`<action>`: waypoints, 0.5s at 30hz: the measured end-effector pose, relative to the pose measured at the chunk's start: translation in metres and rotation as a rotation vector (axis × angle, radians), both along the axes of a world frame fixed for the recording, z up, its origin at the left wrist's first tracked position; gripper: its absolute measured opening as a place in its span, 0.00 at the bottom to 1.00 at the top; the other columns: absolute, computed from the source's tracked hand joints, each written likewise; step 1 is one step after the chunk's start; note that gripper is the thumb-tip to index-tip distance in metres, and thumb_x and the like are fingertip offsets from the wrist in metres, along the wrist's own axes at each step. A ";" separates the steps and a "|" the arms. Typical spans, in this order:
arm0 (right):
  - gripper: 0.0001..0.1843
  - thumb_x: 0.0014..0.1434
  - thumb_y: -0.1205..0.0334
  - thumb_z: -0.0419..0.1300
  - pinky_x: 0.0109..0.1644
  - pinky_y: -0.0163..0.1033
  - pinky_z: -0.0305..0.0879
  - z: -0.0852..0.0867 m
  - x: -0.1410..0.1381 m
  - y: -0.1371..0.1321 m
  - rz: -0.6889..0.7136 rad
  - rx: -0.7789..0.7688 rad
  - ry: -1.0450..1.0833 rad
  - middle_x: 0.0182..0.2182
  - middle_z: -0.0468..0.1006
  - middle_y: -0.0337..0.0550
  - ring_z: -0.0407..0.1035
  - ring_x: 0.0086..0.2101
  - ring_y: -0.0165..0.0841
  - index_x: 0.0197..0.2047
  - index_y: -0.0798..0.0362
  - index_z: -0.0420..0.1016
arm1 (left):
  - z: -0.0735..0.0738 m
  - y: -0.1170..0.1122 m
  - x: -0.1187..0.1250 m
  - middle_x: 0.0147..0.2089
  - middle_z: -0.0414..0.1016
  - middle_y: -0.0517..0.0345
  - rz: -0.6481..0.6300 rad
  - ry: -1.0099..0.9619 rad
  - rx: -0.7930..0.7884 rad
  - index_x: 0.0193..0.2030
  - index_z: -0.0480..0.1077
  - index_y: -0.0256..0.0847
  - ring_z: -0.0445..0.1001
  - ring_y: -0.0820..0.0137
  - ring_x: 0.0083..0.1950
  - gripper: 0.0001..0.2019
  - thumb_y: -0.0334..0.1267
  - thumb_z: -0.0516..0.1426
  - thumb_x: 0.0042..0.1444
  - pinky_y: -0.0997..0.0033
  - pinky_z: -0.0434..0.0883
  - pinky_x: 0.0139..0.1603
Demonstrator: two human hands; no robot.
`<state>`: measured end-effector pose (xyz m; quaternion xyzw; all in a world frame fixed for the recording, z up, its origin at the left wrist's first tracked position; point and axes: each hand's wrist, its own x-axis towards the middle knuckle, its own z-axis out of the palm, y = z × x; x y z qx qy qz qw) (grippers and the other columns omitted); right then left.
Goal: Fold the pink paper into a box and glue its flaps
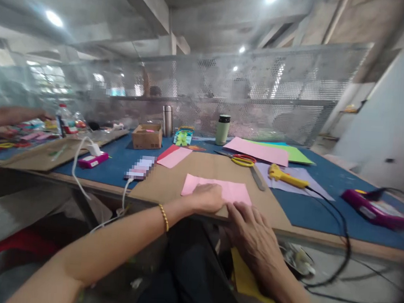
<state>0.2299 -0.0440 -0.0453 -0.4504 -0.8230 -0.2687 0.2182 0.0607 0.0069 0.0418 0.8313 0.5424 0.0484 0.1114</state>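
Head view: a pink paper sheet [235, 191] lay on a brown cardboard sheet [164, 182] at the near edge of a blue table [309, 211]. The left hand [207, 198] pressed flat and open on the paper's near side. The right hand [251, 230] rested just beside it, fingers spread, fingertips touching the paper's near edge, grasping nothing. Yellow-handled scissors [243, 160] and a yellow glue gun [286, 176] lay beyond.

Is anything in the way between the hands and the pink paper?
No, nothing visible. The left hand and the right hand both lie flat on the pink rectangular paper sheet, which rests on the brown cardboard. The yellow-handled scissors lie farther back, apart from it.
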 end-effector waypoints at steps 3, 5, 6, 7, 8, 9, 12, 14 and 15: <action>0.26 0.59 0.66 0.60 0.55 0.49 0.62 0.005 -0.004 -0.005 -0.027 -0.055 0.009 0.52 0.71 0.53 0.63 0.51 0.45 0.60 0.55 0.64 | -0.002 0.002 -0.003 0.41 0.78 0.48 -0.017 -0.044 -0.042 0.41 0.73 0.37 0.75 0.63 0.41 0.15 0.45 0.52 0.58 0.71 0.67 0.37; 0.26 0.59 0.66 0.60 0.55 0.49 0.61 0.007 -0.006 -0.007 -0.035 -0.081 0.009 0.52 0.70 0.53 0.63 0.51 0.45 0.60 0.55 0.64 | -0.002 0.005 -0.004 0.37 0.78 0.51 -0.038 -0.067 -0.078 0.38 0.73 0.37 0.74 0.64 0.40 0.11 0.43 0.55 0.56 0.72 0.66 0.37; 0.26 0.59 0.66 0.60 0.56 0.50 0.61 0.008 -0.006 -0.008 -0.036 -0.090 0.010 0.52 0.70 0.53 0.63 0.51 0.45 0.60 0.55 0.63 | -0.001 0.006 -0.004 0.35 0.77 0.53 -0.043 -0.075 -0.097 0.36 0.73 0.37 0.74 0.65 0.39 0.10 0.42 0.56 0.55 0.73 0.66 0.37; 0.26 0.59 0.66 0.60 0.56 0.50 0.61 0.009 -0.006 -0.008 -0.035 -0.095 0.011 0.52 0.70 0.53 0.62 0.51 0.45 0.61 0.55 0.63 | 0.001 0.007 -0.004 0.33 0.77 0.54 -0.042 -0.082 -0.118 0.34 0.73 0.37 0.73 0.66 0.38 0.09 0.41 0.57 0.54 0.73 0.66 0.37; 0.26 0.59 0.65 0.60 0.56 0.50 0.60 0.009 -0.006 -0.009 -0.033 -0.097 0.015 0.53 0.70 0.53 0.62 0.51 0.45 0.61 0.55 0.63 | 0.004 0.008 -0.004 0.31 0.76 0.56 -0.034 -0.087 -0.136 0.33 0.73 0.37 0.73 0.66 0.37 0.08 0.40 0.58 0.53 0.74 0.66 0.37; 0.26 0.60 0.66 0.60 0.56 0.49 0.60 0.009 -0.006 -0.009 -0.031 -0.097 0.017 0.53 0.70 0.53 0.62 0.51 0.45 0.60 0.55 0.63 | 0.007 0.008 -0.005 0.29 0.75 0.57 -0.018 -0.091 -0.151 0.32 0.73 0.37 0.72 0.67 0.36 0.08 0.39 0.58 0.52 0.74 0.66 0.36; 0.25 0.60 0.66 0.60 0.56 0.49 0.60 0.008 -0.005 -0.008 -0.024 -0.086 0.024 0.53 0.70 0.52 0.62 0.51 0.45 0.61 0.55 0.64 | 0.015 0.006 -0.008 0.26 0.73 0.59 0.048 -0.094 -0.182 0.31 0.73 0.36 0.71 0.68 0.34 0.06 0.37 0.59 0.49 0.74 0.65 0.35; 0.25 0.60 0.65 0.60 0.56 0.49 0.61 0.007 -0.004 -0.007 -0.024 -0.075 0.028 0.53 0.70 0.53 0.63 0.51 0.45 0.61 0.56 0.64 | 0.017 0.005 -0.013 0.24 0.72 0.61 0.085 -0.093 -0.194 0.30 0.73 0.37 0.70 0.69 0.33 0.05 0.34 0.60 0.46 0.75 0.65 0.33; 0.25 0.60 0.65 0.60 0.56 0.49 0.61 0.006 -0.004 -0.006 -0.026 -0.071 0.030 0.53 0.70 0.52 0.62 0.51 0.45 0.60 0.56 0.64 | 0.018 0.005 -0.017 0.24 0.71 0.61 0.099 -0.092 -0.198 0.30 0.73 0.37 0.70 0.69 0.32 0.04 0.34 0.60 0.45 0.75 0.64 0.32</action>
